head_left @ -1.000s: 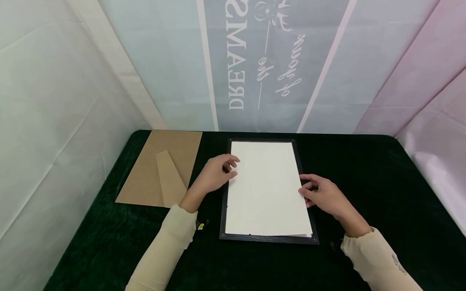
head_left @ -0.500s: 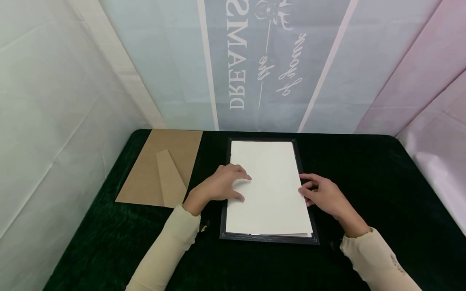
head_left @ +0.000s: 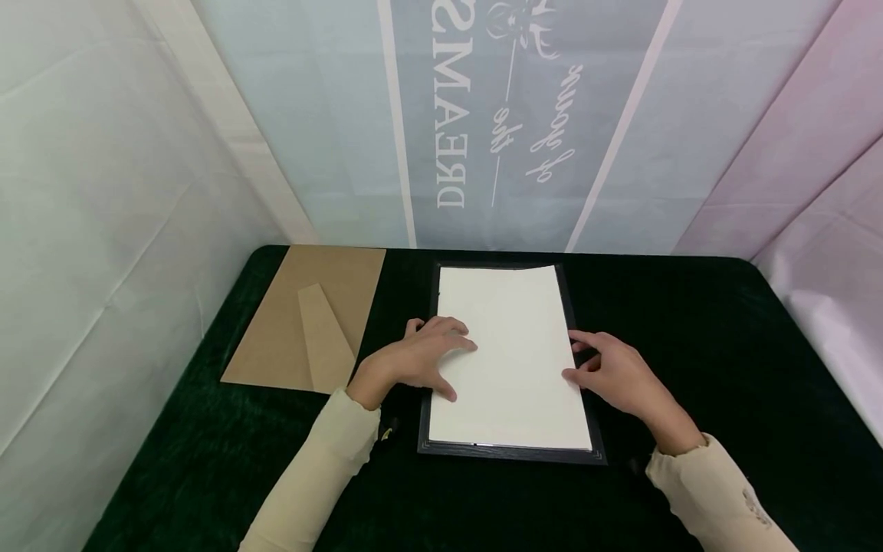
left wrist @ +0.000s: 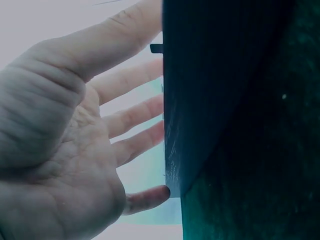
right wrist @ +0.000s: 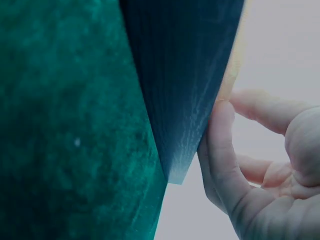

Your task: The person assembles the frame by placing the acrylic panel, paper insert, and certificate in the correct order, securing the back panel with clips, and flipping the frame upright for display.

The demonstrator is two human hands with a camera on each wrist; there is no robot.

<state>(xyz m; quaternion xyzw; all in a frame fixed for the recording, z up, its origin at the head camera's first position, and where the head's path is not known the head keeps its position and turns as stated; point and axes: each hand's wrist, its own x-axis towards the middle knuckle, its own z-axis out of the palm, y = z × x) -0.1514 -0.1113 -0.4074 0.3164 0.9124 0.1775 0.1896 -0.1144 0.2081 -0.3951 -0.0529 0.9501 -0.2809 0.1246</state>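
Observation:
A black picture frame (head_left: 512,452) lies flat on the green cloth, with a white sheet (head_left: 516,360) inside its border. My left hand (head_left: 421,356) spreads its fingers over the sheet's left side; in the left wrist view that hand (left wrist: 75,130) reaches over the frame's side wall (left wrist: 200,90). At the right edge, my right hand (head_left: 617,376) pinches the sheet's rim between thumb and forefinger. In the right wrist view, a pale edge (right wrist: 232,70) stands above the frame wall (right wrist: 185,90) at the fingertips. The sheet's far right corner looks slightly raised.
A brown backing board (head_left: 269,337) with a tapered stand leg (head_left: 323,337) lies to the left of the frame. Dark green velvet cloth (head_left: 690,307) covers the table. A printed curtain (head_left: 345,153) hangs behind the far edge.
My left hand has moved down and inward over the sheet, its fingers spreading. My right thumb has shifted onto the sheet's edge. The far right corner has risen a little.

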